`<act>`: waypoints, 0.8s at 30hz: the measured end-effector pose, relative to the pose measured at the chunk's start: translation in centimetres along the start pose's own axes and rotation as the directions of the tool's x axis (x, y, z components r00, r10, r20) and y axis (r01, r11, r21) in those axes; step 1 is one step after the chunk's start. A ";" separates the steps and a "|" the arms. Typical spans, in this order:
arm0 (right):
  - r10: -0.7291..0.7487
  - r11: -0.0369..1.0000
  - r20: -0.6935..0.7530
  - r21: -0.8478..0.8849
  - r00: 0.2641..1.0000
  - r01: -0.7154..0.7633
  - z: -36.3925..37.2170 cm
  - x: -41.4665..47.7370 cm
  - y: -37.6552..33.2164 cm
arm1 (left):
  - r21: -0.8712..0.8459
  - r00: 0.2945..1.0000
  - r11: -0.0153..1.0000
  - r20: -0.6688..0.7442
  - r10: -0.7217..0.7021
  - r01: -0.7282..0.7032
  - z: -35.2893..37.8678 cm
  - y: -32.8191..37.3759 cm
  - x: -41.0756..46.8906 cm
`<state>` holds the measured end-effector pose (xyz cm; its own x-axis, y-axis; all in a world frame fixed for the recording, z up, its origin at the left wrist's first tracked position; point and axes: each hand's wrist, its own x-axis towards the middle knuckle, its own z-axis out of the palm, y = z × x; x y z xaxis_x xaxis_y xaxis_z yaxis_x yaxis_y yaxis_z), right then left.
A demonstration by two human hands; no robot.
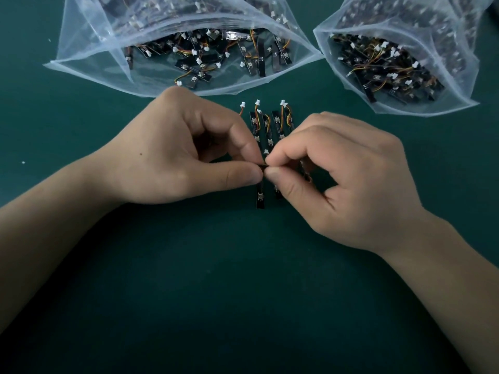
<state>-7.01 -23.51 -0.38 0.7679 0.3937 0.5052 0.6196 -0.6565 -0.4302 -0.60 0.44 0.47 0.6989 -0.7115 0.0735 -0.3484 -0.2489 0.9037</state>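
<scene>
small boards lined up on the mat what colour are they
The boards are black, with white plugs on orange-yellow wires; head view shows it best.

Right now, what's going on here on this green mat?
A person is working through small black boards with wired plugs. The left grip and right grip together pinch one small dark piece between thumb and forefinger, over a row of boards laid side by side on the mat. Behind the row lie an open bag and a second bag, both full of such boards.
</scene>
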 end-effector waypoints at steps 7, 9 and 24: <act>0.016 1.000 0.003 -0.002 1.000 -0.016 -0.1 0.0 -0.1 | 0.101 0.999 0.995 -0.033 0.022 -0.019 0.1 0.2 0.1; 0.012 1.000 0.004 -0.010 1.000 -0.012 -0.2 0.1 0.0 | 0.133 0.999 0.991 -0.041 0.016 -0.010 0.1 0.1 0.1; 0.094 0.995 -0.103 0.037 0.990 -0.090 -0.5 0.0 0.0 | 0.047 0.983 0.998 -0.179 0.039 -0.032 0.2 -0.5 0.5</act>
<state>-7.09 -23.82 -0.02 0.8018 0.2622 0.5369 0.5533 -0.6653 -0.5013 -0.18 0.11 -0.02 0.7850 -0.5917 0.1834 -0.3994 -0.2571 0.8800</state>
